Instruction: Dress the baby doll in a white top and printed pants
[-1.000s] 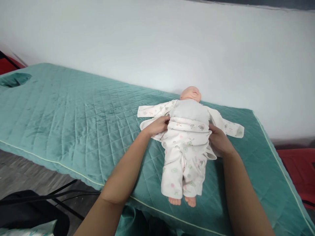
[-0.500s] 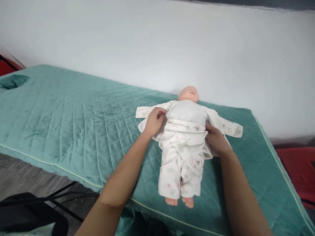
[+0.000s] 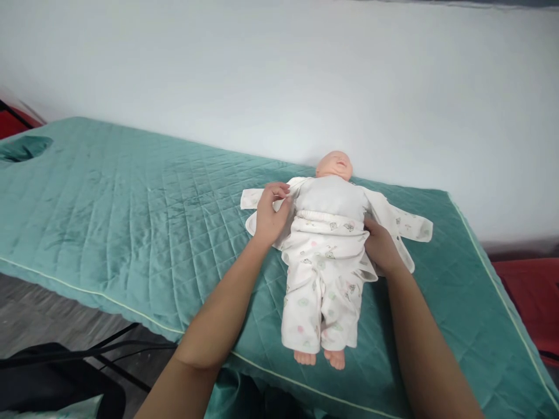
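A baby doll [image 3: 334, 166] lies on its back, head toward the wall. Its white printed trousers [image 3: 323, 250] are pulled high on the grey-white torso [image 3: 331, 195], and its bare feet stick out below. The white printed jacket [image 3: 384, 215] lies spread open, sleeves out to both sides. My left hand [image 3: 273, 212] is beside the doll's torso at the jacket's left part, fingers curved and thumb apart, with nothing visibly gripped. My right hand [image 3: 383, 247] touches the doll's right-hand side at the waist; its fingers are mostly hidden by cloth.
A green quilted cover [image 3: 131, 215] lies over a long table with a face hole [image 3: 26, 148] at the far left. A white wall [image 3: 262, 75] runs behind. Red chairs [image 3: 528, 297] stand beyond the ends, and a black bag-like object [image 3: 56, 378] lies at lower left.
My left hand has opened from a pinch at the jacket and risen slightly, thumb and fingers now apart. My right hand stays at the doll's waist.
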The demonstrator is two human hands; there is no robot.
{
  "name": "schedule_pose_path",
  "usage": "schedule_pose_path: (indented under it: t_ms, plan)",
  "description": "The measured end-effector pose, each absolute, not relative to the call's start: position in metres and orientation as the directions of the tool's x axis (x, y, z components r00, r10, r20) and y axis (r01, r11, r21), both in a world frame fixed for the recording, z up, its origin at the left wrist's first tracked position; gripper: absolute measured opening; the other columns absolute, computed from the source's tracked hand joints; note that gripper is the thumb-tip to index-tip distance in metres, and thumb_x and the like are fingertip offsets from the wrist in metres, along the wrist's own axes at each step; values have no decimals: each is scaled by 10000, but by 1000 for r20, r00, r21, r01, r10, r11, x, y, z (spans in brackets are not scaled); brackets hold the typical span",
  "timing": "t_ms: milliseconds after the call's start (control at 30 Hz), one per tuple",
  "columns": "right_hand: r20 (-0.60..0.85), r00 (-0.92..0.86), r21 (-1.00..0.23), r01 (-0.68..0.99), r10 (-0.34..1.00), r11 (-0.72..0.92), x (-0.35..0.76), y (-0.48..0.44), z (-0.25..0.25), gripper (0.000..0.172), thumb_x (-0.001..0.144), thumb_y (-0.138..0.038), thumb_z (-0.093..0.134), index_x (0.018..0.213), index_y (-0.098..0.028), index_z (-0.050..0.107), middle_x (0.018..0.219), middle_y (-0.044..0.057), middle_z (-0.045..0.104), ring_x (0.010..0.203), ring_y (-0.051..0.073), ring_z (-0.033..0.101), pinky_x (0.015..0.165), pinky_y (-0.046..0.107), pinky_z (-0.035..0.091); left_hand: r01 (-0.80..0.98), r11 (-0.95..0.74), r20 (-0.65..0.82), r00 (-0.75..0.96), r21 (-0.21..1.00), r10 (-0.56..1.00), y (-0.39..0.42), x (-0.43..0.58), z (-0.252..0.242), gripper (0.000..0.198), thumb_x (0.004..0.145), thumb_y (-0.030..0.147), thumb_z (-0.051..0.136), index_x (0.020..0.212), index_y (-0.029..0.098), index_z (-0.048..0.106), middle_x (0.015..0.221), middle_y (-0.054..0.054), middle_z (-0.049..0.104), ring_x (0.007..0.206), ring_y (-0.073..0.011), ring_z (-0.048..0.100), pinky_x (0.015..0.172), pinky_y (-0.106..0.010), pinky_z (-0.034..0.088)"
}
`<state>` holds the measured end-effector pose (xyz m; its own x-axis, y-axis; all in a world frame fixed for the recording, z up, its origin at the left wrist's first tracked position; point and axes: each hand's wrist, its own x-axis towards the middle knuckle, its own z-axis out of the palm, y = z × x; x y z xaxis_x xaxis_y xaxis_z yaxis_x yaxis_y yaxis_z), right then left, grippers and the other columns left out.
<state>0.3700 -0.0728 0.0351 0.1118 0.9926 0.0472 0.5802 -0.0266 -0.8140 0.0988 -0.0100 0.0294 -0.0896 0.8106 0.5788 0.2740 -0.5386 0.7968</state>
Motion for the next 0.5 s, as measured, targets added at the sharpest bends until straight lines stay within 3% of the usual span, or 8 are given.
schedule_pose_path:
  t_ms: [100, 300, 500]
  plan:
    - [79, 146, -780, 625, 986, -31, 374, -71, 34, 264, 801, -272, 588, 1012, -222, 738, 1015, 77, 758, 974, 299, 655, 882, 429, 500, 299, -571, 578, 75, 764, 813, -18, 103, 37, 22, 905, 230, 600, 926, 231, 596, 1168, -65, 653, 1157, -206, 604, 1052, -394, 466]
    - [278, 306, -860, 502, 911, 93, 372, -70, 41, 180, 830, -361, 654, 958, -234, 654, 926, 44, 681, 852, 213, 619, 837, 373, 518, 364, -686, 561, 396, 630, 726, -26, 111, 49, 178, 868, 374, 720, 989, 249, 680, 1352, -80, 605, 1327, -263, 466, 1169, -456, 342]
    - [465, 5, -768, 499, 885, 401, 353, -77, 54, 116, 879, -367, 672, 913, -261, 642, 983, 43, 599, 933, 216, 573, 867, 377, 490, 348, -634, 448, 482, 691, 753, -27, 108, 53, 188, 870, 372, 719, 910, 228, 605, 1415, -86, 548, 1350, -259, 451, 1154, -430, 352]
